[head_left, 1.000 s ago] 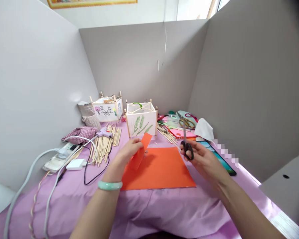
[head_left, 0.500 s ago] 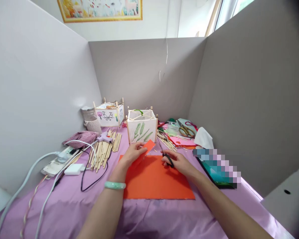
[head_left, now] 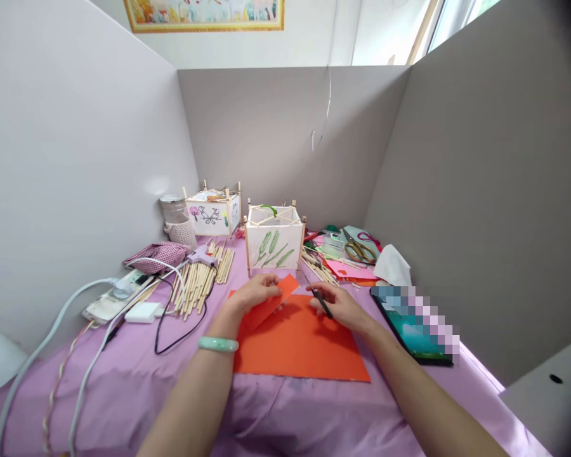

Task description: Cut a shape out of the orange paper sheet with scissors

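My left hand (head_left: pixel 258 293), a pale green bangle (head_left: pixel 218 343) at its wrist, pinches a folded strip of orange paper (head_left: pixel 285 291). Below both hands a larger orange sheet (head_left: pixel 299 346) lies flat on the purple cloth. My right hand (head_left: pixel 341 306) is closed around black-handled scissors (head_left: pixel 322 303), their blades pointing up and away toward the strip but apart from it. Some of the right fingers are hidden behind the handles. Just beyond the hands stands a white box lantern (head_left: pixel 273 244) with a wooden-stick frame and drawn green plants.
Wooden sticks (head_left: pixel 197 289) and a lilac glue gun (head_left: pixel 202 256) lie at left, near a power strip (head_left: pixel 118 298) with cables. A tablet (head_left: pixel 413 330), a white tissue (head_left: pixel 393 265) and gold-handled scissors (head_left: pixel 359 249) lie at right. Grey panels (head_left: pixel 285 139) enclose the table.
The view has shifted slightly. My left hand has tilted the orange strip, so more of its length shows over the sheet. The scissors stay in my right hand.
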The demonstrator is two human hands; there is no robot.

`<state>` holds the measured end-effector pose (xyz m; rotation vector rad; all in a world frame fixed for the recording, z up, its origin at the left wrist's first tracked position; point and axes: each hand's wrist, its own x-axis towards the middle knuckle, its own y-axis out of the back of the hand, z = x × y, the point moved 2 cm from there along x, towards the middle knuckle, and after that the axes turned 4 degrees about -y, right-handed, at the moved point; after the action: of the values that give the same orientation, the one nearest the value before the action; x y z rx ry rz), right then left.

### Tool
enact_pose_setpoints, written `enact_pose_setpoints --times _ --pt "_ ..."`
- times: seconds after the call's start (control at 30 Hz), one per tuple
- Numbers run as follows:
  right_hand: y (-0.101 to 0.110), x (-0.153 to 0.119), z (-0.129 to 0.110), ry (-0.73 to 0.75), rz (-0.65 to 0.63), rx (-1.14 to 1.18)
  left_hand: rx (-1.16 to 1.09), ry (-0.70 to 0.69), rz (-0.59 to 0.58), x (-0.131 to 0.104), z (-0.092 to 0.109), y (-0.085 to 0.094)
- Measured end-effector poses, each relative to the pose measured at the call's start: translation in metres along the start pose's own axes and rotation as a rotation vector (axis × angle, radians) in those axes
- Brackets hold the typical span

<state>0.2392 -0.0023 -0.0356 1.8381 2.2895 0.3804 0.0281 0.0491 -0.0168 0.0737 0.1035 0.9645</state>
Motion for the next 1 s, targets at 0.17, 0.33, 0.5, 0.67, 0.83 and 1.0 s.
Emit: enact_pose_setpoints --times 0.17,0.33,0.5,0.67,0.83,1.0 --pt "-0.004 -0.001 0.012 0.09 -0.041 -0.108 -0.022 -0.037 -0.021 -0.002 0.002 -0.002" --pt "-0.01 -0.004 0.012 0.054 -0.119 -0.034 -0.011 -0.083 0.009 0.0 0.001 -0.004" --pt "-0.014 -0.005 0.008 -0.016 -0.175 0.063 -0.038 -0.064 0.127 0.003 -0.001 -0.001" --pt "-0.016 -0.006 0.007 -0.023 -0.159 0.051 -0.027 -0.098 0.13 0.002 0.0 0.0" --pt "-0.018 -0.006 0.008 0.026 -0.108 -0.044 -0.069 -0.133 0.115 0.002 0.001 0.0" --pt "-0.017 -0.005 0.011 0.1 -0.069 -0.158 0.096 -0.21 0.126 0.004 0.001 0.003"
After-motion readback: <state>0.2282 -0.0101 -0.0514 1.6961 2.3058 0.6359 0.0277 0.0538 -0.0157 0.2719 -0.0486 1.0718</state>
